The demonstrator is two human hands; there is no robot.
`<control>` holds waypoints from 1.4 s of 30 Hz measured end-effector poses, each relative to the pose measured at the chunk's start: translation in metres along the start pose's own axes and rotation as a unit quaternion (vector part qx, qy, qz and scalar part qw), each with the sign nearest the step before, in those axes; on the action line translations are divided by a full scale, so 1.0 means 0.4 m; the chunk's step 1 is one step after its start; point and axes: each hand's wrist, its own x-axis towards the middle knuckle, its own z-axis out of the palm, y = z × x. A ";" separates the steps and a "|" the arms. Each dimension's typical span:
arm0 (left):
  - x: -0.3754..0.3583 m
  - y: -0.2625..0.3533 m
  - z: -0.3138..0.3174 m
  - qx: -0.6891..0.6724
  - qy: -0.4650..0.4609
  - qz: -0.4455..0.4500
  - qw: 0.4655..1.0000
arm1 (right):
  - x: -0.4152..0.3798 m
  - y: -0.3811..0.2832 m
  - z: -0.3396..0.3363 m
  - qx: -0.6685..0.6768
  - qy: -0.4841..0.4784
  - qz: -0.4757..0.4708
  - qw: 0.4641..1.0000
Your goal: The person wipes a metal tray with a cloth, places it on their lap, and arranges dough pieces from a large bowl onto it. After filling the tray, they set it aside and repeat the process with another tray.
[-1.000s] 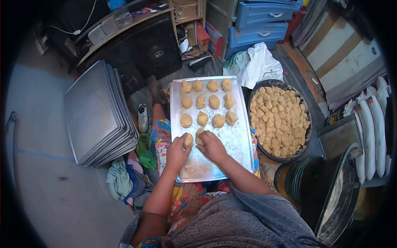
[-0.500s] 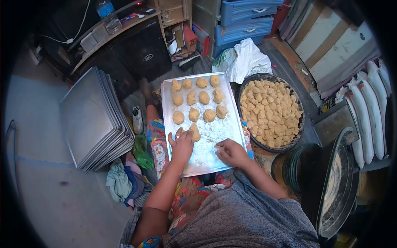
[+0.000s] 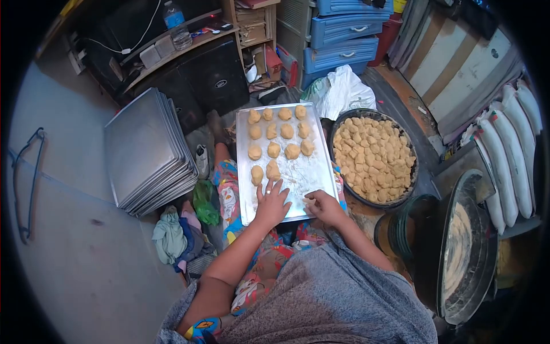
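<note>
My left hand (image 3: pixel 272 205) lies open over the lower part of a metal baking tray (image 3: pixel 246 213), fingers spread. Its fingertips are close to two lumps of dough, an oblong one (image 3: pixel 257 175) and a rounder one (image 3: pixel 272 169). Above them, rows of similar brown dough balls (image 3: pixel 286 131) cover the far part of the tray. At the tray's lower right, my right hand (image 3: pixel 324 208) is closed with curled fingers; a small pale bit shows at the fingertips, too small to name. The tray rests across my lap.
A round black pan (image 3: pixel 413 172) full of dough pieces stands to the right. Stacked metal trays (image 3: pixel 143 152) lean at the left, beside a green plastic bag (image 3: pixel 205 202) and cloths (image 3: pixel 170 235). A large black basin (image 3: pixel 487 246) stands upright at the near right.
My left hand has drawn back toward me from the dough and spread its fingers. Two lumps now show in the nearest row, where one showed before. My right hand stays curled near the tray's right side.
</note>
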 end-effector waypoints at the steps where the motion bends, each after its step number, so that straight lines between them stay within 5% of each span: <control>1: -0.009 0.003 0.011 -0.002 0.005 0.012 1.000 | -0.012 -0.003 -0.006 -0.006 -0.009 0.012 1.000; 8: -0.035 -0.006 0.011 -0.022 0.033 0.020 0.999 | -0.116 0.035 0.028 -0.034 -0.035 -0.055 0.997; 10: -0.023 -0.027 -0.009 -0.028 0.076 -0.037 0.996 | -0.112 0.042 0.010 -0.021 -0.053 -0.051 0.997; 13: 0.035 -0.046 -0.026 -0.006 0.080 -0.023 0.997 | -0.023 0.042 -0.043 0.002 0.008 0.059 0.998; 17: 0.172 -0.045 0.002 0.018 0.078 0.028 0.996 | 0.167 0.054 -0.075 -0.085 0.167 -0.094 0.978; 20: 0.264 -0.012 0.031 0.043 0.047 0.063 0.996 | 0.269 0.082 -0.035 -0.152 0.220 -0.113 0.957; 24: 0.340 -0.041 0.107 0.093 0.083 0.117 0.985 | 0.327 0.128 0.014 -0.174 0.185 -0.099 0.962; 26: 0.351 -0.039 0.087 0.098 0.008 0.064 0.993 | 0.320 0.131 0.003 -0.184 0.157 -0.075 0.967; 28: 0.353 -0.043 0.090 0.085 0.039 0.073 0.993 | 0.293 0.114 -0.033 -0.093 0.155 -0.093 0.979; 29: 0.351 -0.040 0.082 0.069 0.039 0.057 0.995 | 0.281 0.137 -0.059 -0.149 0.193 -0.093 0.965; 31: 0.340 -0.021 0.073 0.060 0.090 0.052 0.993 | 0.286 0.251 -0.128 -0.094 0.276 -0.048 0.955; 33: 0.337 0.048 0.063 0.052 0.081 0.064 0.993 | 0.288 0.417 -0.161 -0.098 0.368 0.125 0.916; 34: 0.340 0.087 0.071 0.045 0.077 0.080 0.993 | 0.284 0.479 -0.183 -0.122 0.364 0.202 0.901; 36: 0.361 0.165 0.117 -0.022 -0.124 0.103 0.987 | 0.288 0.535 -0.208 -0.145 0.349 0.270 0.885; 38: 0.383 0.256 0.129 -0.099 -0.119 0.170 0.973 | 0.300 0.537 -0.217 -0.138 0.232 0.494 0.827; 42: 0.434 0.318 0.225 -0.093 -0.103 0.207 0.969 | 0.324 0.614 -0.168 -0.230 0.191 0.487 0.821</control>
